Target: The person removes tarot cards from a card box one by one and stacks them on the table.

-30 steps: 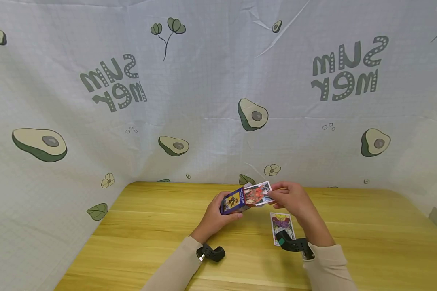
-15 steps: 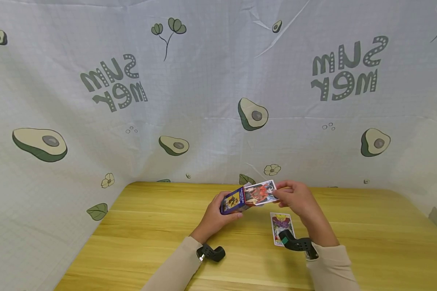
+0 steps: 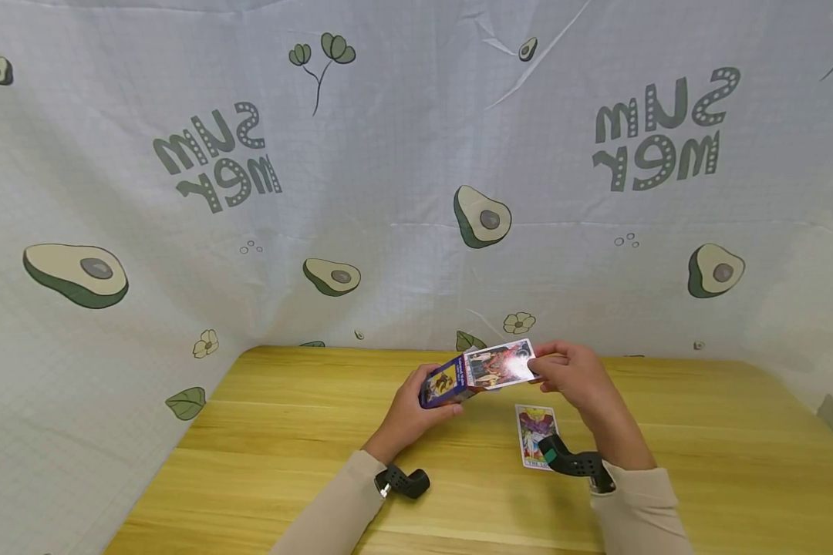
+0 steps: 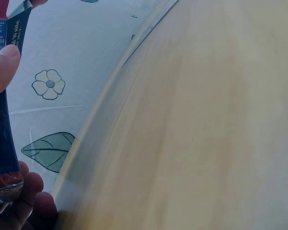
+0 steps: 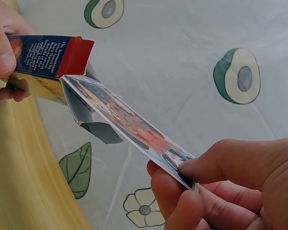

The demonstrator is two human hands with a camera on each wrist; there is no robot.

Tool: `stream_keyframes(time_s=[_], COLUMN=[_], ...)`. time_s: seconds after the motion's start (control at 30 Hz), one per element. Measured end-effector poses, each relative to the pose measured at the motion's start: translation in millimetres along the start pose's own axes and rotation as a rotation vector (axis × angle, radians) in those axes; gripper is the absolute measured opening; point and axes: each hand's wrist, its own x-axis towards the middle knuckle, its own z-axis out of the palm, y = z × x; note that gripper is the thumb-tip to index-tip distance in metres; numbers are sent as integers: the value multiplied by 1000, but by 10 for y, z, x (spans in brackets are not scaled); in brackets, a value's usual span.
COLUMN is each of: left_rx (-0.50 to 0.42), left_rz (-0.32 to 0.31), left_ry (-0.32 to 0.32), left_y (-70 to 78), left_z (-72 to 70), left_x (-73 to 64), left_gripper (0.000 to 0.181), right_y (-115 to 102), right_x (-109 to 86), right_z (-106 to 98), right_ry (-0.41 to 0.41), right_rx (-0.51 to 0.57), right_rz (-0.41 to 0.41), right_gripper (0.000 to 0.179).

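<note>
My left hand (image 3: pixel 413 412) grips a blue card box (image 3: pixel 447 383) with a yellow picture, tilted above the table. In the right wrist view the box's end flaps (image 5: pixel 103 132) stand open. My right hand (image 3: pixel 575 379) pinches the outer end of an illustrated tarot card (image 3: pixel 501 364) between thumb and fingers. The card's other end meets the mouth of the box; whether part of it is still inside, I cannot tell. A second tarot card (image 3: pixel 533 432) lies face up on the table below my right hand, partly covered by the right wrist camera (image 3: pixel 562 459).
The wooden table (image 3: pixel 284 432) spreads beneath both arms. Behind it hangs a pale curtain (image 3: pixel 403 154) printed with avocados, flowers and leaves, close to the table's far edge. A camera (image 3: pixel 406 484) sits on the left wrist too.
My right hand has moved right and slightly up, drawing the tarot card farther out of the box. The left hand and box have stayed in place, and so has the card on the table.
</note>
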Motion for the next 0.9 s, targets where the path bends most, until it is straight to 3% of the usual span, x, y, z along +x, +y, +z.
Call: stream_keyframes(time_s=[0.9], left_rx=[-2], left_rz=[-6], left_ry=[0], left_y=[11], left_z=[-4], left_x=[4], left_gripper=[64], right_y=[6], right_x=[7], right_z=[-89], right_ry=[59], right_rx=[41], right_rz=[38], right_gripper=[36])
